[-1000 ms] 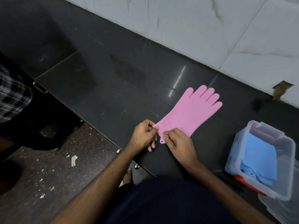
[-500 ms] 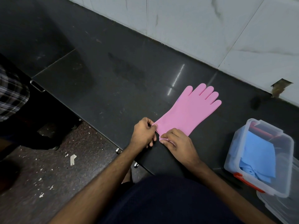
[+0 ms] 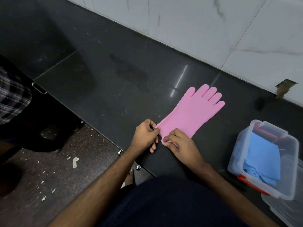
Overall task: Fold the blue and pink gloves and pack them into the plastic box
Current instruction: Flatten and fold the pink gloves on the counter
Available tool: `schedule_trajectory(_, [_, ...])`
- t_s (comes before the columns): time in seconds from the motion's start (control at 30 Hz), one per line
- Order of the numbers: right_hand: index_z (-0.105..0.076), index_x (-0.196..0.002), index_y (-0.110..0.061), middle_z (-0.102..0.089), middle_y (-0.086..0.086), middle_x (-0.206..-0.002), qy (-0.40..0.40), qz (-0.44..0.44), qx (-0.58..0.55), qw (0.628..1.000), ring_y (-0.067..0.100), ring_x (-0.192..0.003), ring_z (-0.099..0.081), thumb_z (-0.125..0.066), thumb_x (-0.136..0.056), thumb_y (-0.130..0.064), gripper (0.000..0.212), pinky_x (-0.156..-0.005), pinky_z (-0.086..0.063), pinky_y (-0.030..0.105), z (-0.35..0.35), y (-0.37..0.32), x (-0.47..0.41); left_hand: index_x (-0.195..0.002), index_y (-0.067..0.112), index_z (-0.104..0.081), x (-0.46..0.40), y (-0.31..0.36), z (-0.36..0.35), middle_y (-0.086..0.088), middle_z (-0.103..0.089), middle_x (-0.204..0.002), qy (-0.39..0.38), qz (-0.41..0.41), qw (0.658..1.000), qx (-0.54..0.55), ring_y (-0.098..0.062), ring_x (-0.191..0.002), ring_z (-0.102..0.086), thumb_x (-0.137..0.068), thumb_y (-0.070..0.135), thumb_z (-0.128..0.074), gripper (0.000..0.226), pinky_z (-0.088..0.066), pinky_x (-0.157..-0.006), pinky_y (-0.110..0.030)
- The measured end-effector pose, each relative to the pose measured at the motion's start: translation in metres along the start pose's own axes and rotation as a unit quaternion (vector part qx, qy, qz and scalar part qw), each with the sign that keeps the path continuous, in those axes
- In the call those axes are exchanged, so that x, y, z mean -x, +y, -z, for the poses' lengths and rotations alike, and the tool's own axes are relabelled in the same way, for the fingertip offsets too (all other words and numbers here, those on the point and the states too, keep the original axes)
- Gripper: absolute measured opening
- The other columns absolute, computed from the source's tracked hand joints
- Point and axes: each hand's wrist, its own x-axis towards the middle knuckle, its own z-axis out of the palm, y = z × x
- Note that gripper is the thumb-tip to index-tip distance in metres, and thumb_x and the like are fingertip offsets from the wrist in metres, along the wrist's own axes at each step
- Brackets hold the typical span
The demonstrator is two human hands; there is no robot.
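Note:
A pink glove (image 3: 191, 112) lies flat on the black stone counter (image 3: 114, 89), its fingers pointing away toward the wall. My left hand (image 3: 145, 134) pinches the left corner of its cuff. My right hand (image 3: 178, 144) pinches the cuff's near edge just to the right, covering the small tab. A clear plastic box (image 3: 264, 158) with a red latch stands at the right. A folded blue glove (image 3: 262, 161) lies inside it.
A clear lid (image 3: 285, 210) lies under or beside the box at the lower right corner. White marble wall tiles (image 3: 196, 30) rise behind the counter. A speckled floor (image 3: 49, 169) lies below left, and a person in a checked garment (image 3: 11, 99) stands at the left edge.
Both hands have stayed on the pink glove's cuff. My right fingers have closed over the small tab that showed earlier. The glove has hardly shifted.

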Motion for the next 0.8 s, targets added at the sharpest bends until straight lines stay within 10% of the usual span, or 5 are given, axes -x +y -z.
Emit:
schedule_trajectory(0.43, [-0.069,-0.105,-0.024,-0.054,-0.02,-0.099,-0.018,-0.03,-0.032,0.999,0.0,-0.089,-0.059,-0.069,-0.095,-0.03,0.012,-0.077,-0.049,0.015,0.0001,0.0051,-0.0039,-0.072,0.003,-0.066,0.0056,0.0009,0.0,-0.016,-0.068,-0.055,-0.029,-0.02,0.999,0.018,-0.024,-0.031,-0.057,-0.098,0.045,-0.07,0.05,-0.044,-0.033,-0.024])
schedule_trajectory(0.8, [-0.066,-0.108,-0.021,-0.05,-0.024,-0.096,0.014,-0.035,-0.015,0.999,0.003,-0.083,-0.059,-0.072,-0.093,-0.031,0.019,-0.073,-0.048,0.014,-0.0059,0.0025,0.0007,-0.081,-0.004,-0.071,0.0023,0.0097,0.0004,-0.006,-0.061,-0.049,-0.069,0.053,0.994,0.072,-0.017,-0.034,-0.059,-0.104,0.023,-0.065,0.036,-0.047,-0.032,-0.024])
